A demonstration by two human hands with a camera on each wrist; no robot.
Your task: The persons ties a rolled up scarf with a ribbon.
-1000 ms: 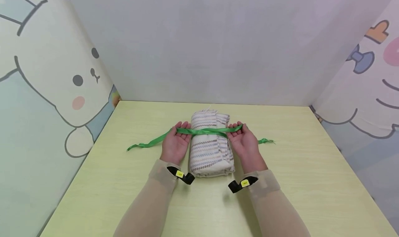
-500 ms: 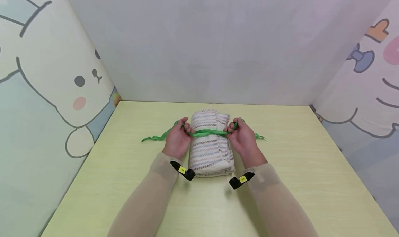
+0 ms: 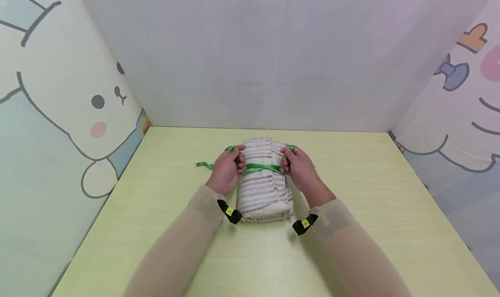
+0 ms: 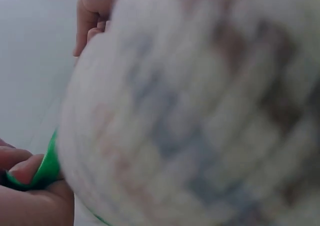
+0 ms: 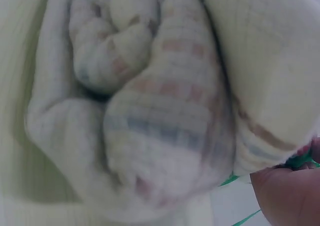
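Observation:
A folded cloth bundle [image 3: 258,193], off-white with woven stripes, lies on the table with a green ribbon [image 3: 259,168] crossed over its middle. At the bundle's left side my left hand [image 3: 227,169] grips one length of the ribbon, its fingers curled; a loose tail trails out to the left. Opposite it, my right hand [image 3: 301,169] holds the other length at the bundle's right side. In the left wrist view the cloth [image 4: 175,110] fills most of the frame, with green ribbon [image 4: 47,166] between the left fingers. The right wrist view shows the bundle's folded end [image 5: 160,126].
The pale wooden table [image 3: 156,227] extends around the bundle. A grey wall [image 3: 265,62] stands behind it, and cartoon-printed panels [image 3: 58,127] flank both sides. Black wrist cameras [image 3: 230,212] sit at both cuffs.
Both hands have closed from open palms into curled grips on the ribbon, winding it around the fingers. The loose tails have drawn inward, and the crossed ribbon now sits closer against the cloth.

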